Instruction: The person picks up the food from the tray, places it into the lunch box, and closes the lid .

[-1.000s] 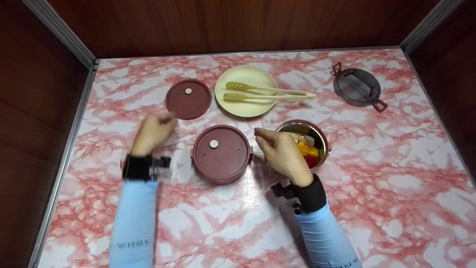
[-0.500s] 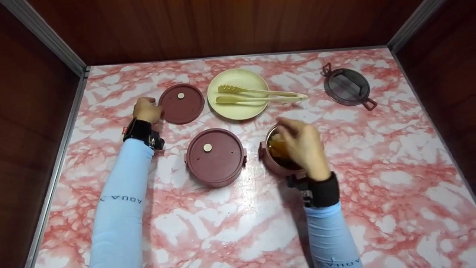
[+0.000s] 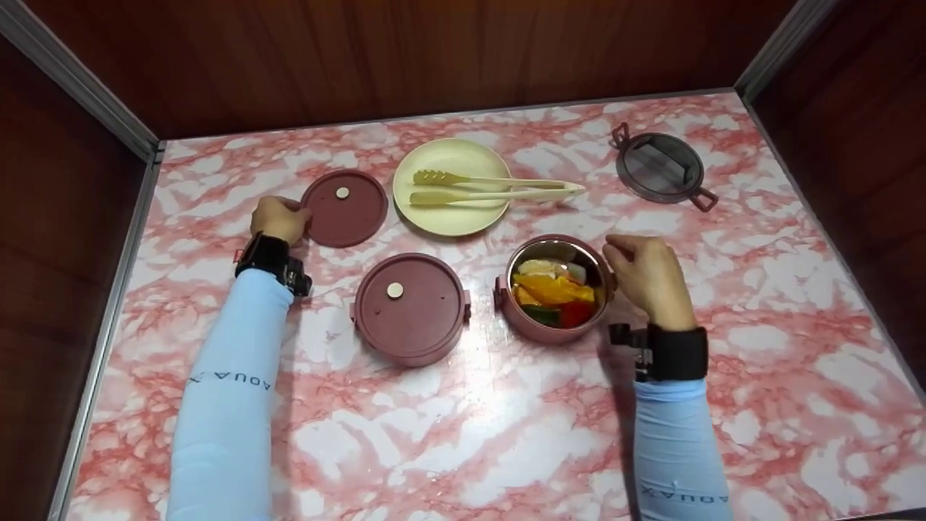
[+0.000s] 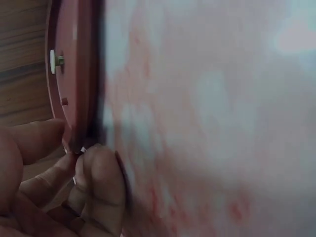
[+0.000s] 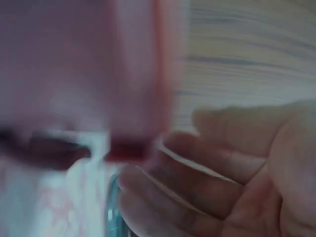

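Observation:
At the far left, my left hand (image 3: 278,220) pinches the edge of a round maroon pot lid (image 3: 346,213) with a small cream knob. In the left wrist view, the thumb lies at the upper edge of the lid (image 4: 74,64) and curled fingers are under it. My right hand (image 3: 650,276) is beside an uncovered maroon pot (image 3: 553,334), fingertips right by its right-hand handle. Its fingers look fairly straight in the right wrist view, where the pot (image 5: 64,59) is blurred. Cut vegetables (image 3: 553,288), yellow, green, red and pale, lie in that pot.
Left of the uncovered pot stands a second maroon pot (image 3: 411,311) with its lid on. Behind them, cream tongs (image 3: 492,192) lie across a pale yellow plate (image 3: 452,223). A dark, two-handled glass lid (image 3: 660,168) is at the back right.
My left hand has moved forward to the lid's edge and pinches it. My right hand has passed over the uncovered pot to its right side, and the pot appears slightly turned.

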Demonstrator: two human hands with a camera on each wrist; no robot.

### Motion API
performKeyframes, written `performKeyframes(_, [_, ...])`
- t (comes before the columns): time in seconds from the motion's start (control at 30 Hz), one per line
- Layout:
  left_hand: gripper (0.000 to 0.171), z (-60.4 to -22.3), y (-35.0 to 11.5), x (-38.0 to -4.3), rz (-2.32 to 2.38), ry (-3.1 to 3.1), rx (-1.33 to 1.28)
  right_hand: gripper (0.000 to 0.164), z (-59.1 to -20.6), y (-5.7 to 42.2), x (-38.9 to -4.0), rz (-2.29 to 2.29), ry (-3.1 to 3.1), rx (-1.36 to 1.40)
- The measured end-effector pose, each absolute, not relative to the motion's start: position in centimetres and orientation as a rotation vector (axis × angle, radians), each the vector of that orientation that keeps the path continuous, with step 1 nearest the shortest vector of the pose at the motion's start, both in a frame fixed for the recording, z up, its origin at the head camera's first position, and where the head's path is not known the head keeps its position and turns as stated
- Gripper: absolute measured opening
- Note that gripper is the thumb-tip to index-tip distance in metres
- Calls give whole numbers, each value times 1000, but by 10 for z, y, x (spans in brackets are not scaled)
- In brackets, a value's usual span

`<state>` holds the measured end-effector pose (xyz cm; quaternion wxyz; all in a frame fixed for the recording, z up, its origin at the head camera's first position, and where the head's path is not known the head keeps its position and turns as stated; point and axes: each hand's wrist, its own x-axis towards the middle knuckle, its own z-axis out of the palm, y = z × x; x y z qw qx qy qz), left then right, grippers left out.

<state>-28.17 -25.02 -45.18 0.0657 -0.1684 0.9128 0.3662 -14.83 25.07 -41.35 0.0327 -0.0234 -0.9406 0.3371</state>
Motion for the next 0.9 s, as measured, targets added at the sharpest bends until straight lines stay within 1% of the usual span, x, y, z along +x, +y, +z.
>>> performKeyframes(0.17, [32, -454, -251, -285, 1133, 2706, -521, 30, -427, 264, -155, 1010, -3014, 69])
performKeyframes(0.27, [34, -454, -253, -285, 1298, 2593, -549, 34, -431, 269, -158, 1045, -3026, 164])
performKeyframes(0.5, [53, -446, -254, -267, 1763, 2169, -644, 25, -430, 274, -161, 1162, -3039, 274])
performKeyframes(0.7, [72, -433, -251, -252, 2020, 1942, -611, 23, -430, 272, -160, 1126, -3022, 307])
performKeyframes(0.8, [75, -424, -246, -246, 2147, 1885, -556, 23, -429, 272, -160, 1101, -3011, 330])
performKeyframes(0.9, [74, -412, -238, -235, 2277, 1857, -471, 26, -428, 271, -159, 1118, -3005, 325])
